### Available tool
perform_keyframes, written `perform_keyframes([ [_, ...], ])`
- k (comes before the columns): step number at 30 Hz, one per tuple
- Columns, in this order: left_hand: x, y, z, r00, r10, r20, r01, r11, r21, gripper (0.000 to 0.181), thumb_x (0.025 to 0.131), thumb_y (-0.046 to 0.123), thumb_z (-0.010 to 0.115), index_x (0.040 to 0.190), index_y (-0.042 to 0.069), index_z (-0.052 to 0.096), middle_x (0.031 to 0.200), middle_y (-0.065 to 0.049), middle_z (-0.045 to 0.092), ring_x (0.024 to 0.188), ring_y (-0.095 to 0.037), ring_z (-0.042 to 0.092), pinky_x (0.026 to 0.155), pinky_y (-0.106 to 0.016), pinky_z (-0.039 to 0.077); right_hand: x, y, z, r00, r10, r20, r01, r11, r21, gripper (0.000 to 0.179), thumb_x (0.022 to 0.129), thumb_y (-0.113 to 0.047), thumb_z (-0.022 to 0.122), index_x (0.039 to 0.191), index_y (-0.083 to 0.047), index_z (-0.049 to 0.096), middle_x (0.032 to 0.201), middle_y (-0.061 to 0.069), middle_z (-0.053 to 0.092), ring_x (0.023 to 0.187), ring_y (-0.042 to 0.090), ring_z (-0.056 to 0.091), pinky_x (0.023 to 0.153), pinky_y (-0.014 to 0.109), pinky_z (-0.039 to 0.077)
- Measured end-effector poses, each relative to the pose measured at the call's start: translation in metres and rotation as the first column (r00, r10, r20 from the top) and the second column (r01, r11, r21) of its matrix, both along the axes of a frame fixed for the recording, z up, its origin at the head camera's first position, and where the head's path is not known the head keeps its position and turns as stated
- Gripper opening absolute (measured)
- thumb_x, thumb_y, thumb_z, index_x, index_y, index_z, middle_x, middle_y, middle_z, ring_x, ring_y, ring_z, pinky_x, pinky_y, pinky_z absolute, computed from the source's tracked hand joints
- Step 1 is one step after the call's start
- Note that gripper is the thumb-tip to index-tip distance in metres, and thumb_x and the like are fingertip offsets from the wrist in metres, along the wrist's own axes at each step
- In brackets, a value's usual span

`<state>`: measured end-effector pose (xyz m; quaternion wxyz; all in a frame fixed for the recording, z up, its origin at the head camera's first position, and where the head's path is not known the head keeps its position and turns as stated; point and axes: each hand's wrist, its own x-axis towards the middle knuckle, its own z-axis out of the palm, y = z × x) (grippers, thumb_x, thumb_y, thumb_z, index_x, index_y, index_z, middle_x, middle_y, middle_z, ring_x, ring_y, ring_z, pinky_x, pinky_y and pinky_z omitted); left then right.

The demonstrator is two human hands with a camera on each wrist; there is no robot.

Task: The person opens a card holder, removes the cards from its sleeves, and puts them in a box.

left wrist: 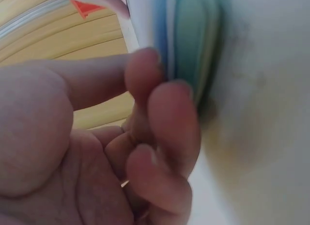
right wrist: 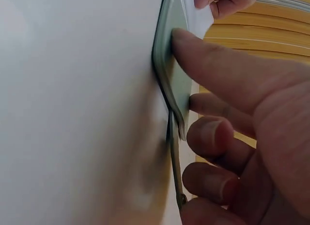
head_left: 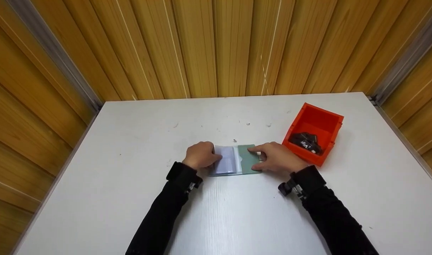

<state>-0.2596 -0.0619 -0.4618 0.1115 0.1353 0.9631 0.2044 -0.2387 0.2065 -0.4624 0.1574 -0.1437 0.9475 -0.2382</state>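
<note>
A green card holder point(head_left: 249, 159) lies spread open on the white table, its clear plastic sleeves point(head_left: 225, 160) on the left half. My left hand point(head_left: 201, 156) pinches the left edge, thumb over the sleeves. In the left wrist view, its fingertips point(left wrist: 172, 101) sit right at the stacked edge of the card holder point(left wrist: 191, 36). My right hand point(head_left: 280, 157) rests thumb and index finger, spread apart, on the green flap. A narrow strap point(right wrist: 175, 162) with a snap sticks out from that flap beside the curled other fingers in the right wrist view.
An orange-red bin point(head_left: 318, 122) stands behind my right hand, with dark items point(head_left: 305, 142) inside, one lettered "Vip". Wood-patterned panels point(head_left: 216, 49) wall the back and both sides of the white table point(head_left: 138, 141). Small marks dot the tabletop.
</note>
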Motion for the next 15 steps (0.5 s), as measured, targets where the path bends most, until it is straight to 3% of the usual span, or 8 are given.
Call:
perform_keyframes([
  [3, -0.0010, -0.0038, -0.0002, 1.000, 0.013, -0.002, -0.013, 1.000, -0.015, 0.028, 0.096, 0.033, 0.072, 0.089, 0.007, 0.072, 0.069, 0.000, 0.064, 0.066, -0.017, 0.060, 0.066, -0.031, 0.043, -0.0012, 0.0008, 0.0008, 1.000, -0.019, -0.007, 0.019, 1.000, 0.021, 0.070, 0.084, -0.034, 0.088, 0.145, -0.013, 0.061, 0.111, 0.008, 0.063, 0.099, 0.024, 0.053, 0.078, 0.033, 0.043],
  [9, -0.0047, -0.0072, -0.0015, 0.999, 0.043, -0.001, -0.043, 0.998, -0.035, 0.031, 0.095, 0.038, 0.074, 0.089, 0.008, 0.068, 0.078, -0.001, 0.064, 0.073, -0.019, 0.059, 0.065, -0.031, 0.040, -0.0037, 0.0015, 0.0001, 1.000, 0.003, -0.022, -0.002, 1.000, 0.026, 0.069, 0.084, -0.034, 0.088, 0.143, -0.010, 0.062, 0.092, 0.008, 0.058, 0.088, 0.023, 0.053, 0.070, 0.031, 0.040],
  [15, -0.0078, -0.0081, -0.0062, 0.996, 0.073, -0.052, -0.073, 0.997, 0.005, 0.031, 0.092, 0.038, 0.077, 0.086, 0.010, 0.066, 0.077, -0.002, 0.065, 0.073, -0.020, 0.059, 0.065, -0.032, 0.041, -0.0015, 0.0030, 0.0017, 0.999, -0.014, -0.029, 0.015, 0.999, 0.036, 0.070, 0.084, -0.037, 0.087, 0.144, -0.014, 0.062, 0.103, 0.006, 0.061, 0.095, 0.023, 0.054, 0.075, 0.032, 0.044],
])
